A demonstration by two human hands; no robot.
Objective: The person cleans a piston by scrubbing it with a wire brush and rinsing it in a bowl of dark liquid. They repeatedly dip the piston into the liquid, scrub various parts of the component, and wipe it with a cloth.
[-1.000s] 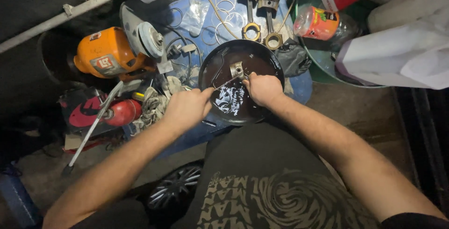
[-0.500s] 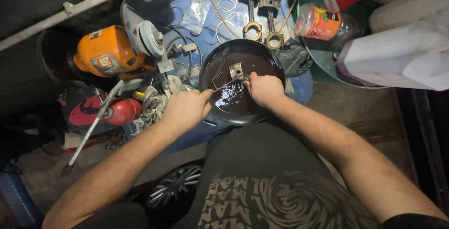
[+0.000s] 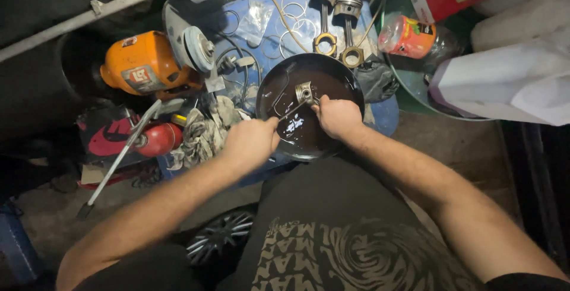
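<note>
Dim scene, lit from above (edges dark, slight wide-angle bending).

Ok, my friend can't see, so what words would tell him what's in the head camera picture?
Two bare hands, left hand and right hand, hold a small metal part over a round black pan of dark liquid. Beyond the pan, two pistons lie on a blue surface, with an orange machine to the left.
</note>
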